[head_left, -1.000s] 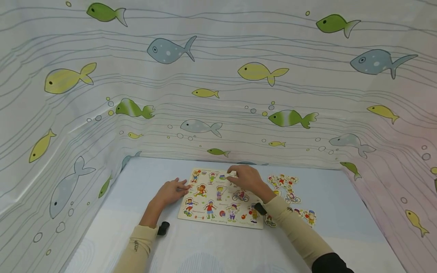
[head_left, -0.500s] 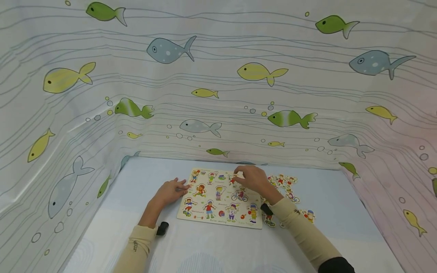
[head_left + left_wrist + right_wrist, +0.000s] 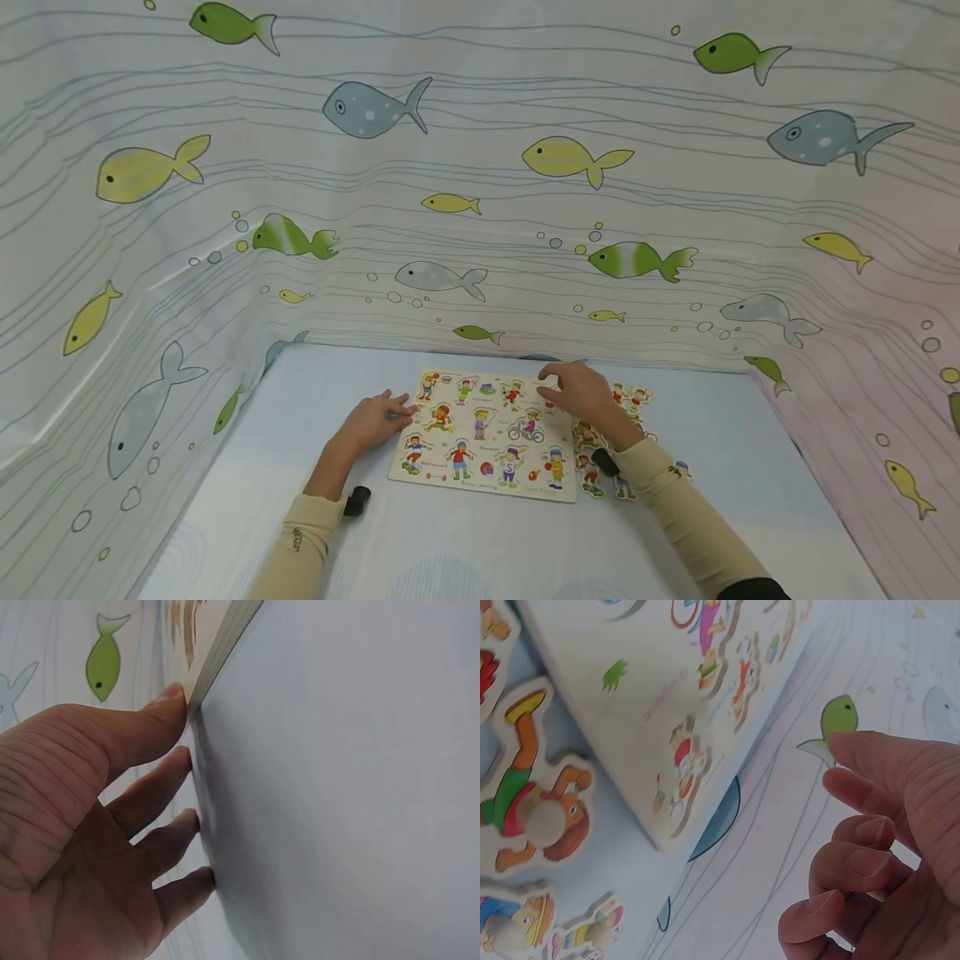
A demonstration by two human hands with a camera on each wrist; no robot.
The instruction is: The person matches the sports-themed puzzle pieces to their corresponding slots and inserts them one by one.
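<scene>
A cream puzzle board [image 3: 558,433] with printed sports figures lies flat on the table. In the right wrist view, figure-shaped recesses show on this board [image 3: 622,705]. At its left edge rests my left hand [image 3: 377,419], fingers spread. The left wrist view shows the left thumb [image 3: 161,716] against the board's edge. Over the far right corner hovers my right hand [image 3: 581,393], fingers loosely bent and holding nothing. To the board's right lie several loose wooden figure pieces [image 3: 590,475], partly hidden by the right arm. One runner piece [image 3: 525,750] carries a round knob.
A pale blue table [image 3: 465,542] bears the board and pieces. Behind it and along both sides rises a white curtain [image 3: 510,233] printed with fish. Each wrist wears a small black camera, such as the left camera [image 3: 357,502].
My right hand has moved right along the board's far row to its far right corner, uncovering the football figure. The left hand stays at the left edge.
</scene>
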